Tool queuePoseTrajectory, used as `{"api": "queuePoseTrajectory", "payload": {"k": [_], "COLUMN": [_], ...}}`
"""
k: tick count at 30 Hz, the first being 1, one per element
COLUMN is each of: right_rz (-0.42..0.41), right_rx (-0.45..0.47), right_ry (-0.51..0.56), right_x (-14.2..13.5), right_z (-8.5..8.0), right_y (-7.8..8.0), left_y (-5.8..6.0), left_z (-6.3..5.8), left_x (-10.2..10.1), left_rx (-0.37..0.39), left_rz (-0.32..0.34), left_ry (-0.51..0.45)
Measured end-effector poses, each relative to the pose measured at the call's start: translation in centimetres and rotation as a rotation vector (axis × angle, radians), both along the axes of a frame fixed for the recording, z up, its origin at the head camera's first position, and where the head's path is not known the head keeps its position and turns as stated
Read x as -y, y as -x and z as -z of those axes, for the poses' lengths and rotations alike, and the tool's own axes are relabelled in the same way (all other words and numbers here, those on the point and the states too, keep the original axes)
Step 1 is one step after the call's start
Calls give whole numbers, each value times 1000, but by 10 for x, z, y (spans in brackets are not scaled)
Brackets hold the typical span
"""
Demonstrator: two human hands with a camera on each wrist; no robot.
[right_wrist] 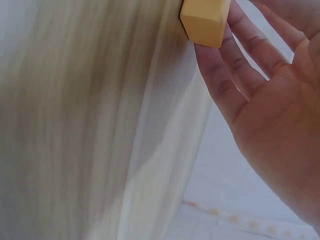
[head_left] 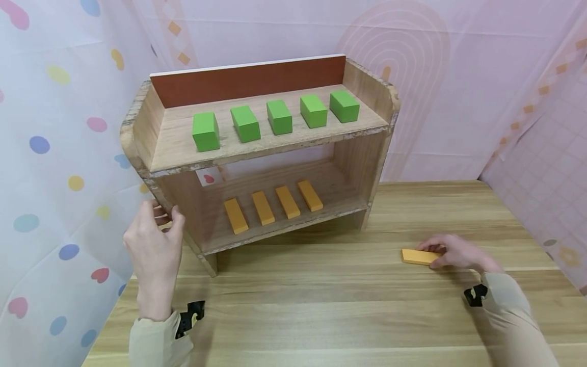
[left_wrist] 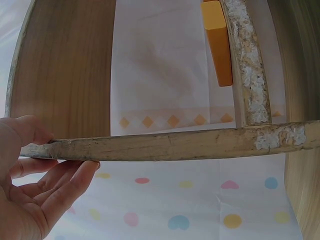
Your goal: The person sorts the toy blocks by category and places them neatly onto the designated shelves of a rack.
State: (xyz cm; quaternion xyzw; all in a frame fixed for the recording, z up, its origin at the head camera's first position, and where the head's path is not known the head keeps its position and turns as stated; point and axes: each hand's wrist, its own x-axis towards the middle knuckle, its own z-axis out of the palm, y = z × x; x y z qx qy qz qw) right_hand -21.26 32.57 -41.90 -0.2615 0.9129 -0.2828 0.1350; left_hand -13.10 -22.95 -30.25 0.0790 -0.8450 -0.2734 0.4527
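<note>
My left hand [head_left: 156, 247] is at the left side of a small two-tier wooden shelf [head_left: 174, 150]. In the left wrist view its thumb and fingers lie on either side of the side panel's edge [left_wrist: 150, 149], gripping it. Over on the right of the table, my right hand [head_left: 458, 253] holds an orange block [head_left: 416, 257] by its right end, low at the tabletop. The right wrist view shows this block [right_wrist: 205, 22] at the fingertips, partly cut off by the frame.
Several green blocks [head_left: 279, 117] stand in a row on the upper shelf. Below them, several flat orange blocks [head_left: 263, 208] lie side by side on the lower board. The shelf stands on a wood-grain table [head_left: 312, 306], with patterned cloth [head_left: 284, 30] behind and at both sides.
</note>
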Motion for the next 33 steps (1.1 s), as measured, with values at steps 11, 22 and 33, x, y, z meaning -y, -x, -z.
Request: {"api": "queuePoseTrajectory", "payload": {"k": [11, 22, 33], "right_rz": [-87, -90, -38], "right_rx": [-82, -210, -310], "right_ry": [18, 81, 179], "right_x": [28, 60, 95], "right_z": [3, 2, -2], "right_y": [4, 8, 9], "left_y": [1, 1, 1], "left_z": [0, 0, 0], "left_x": [0, 1, 0], "left_rx": [3, -12, -17], "left_rz": [-2, 7, 4], "left_ry": [1, 0, 3]}}
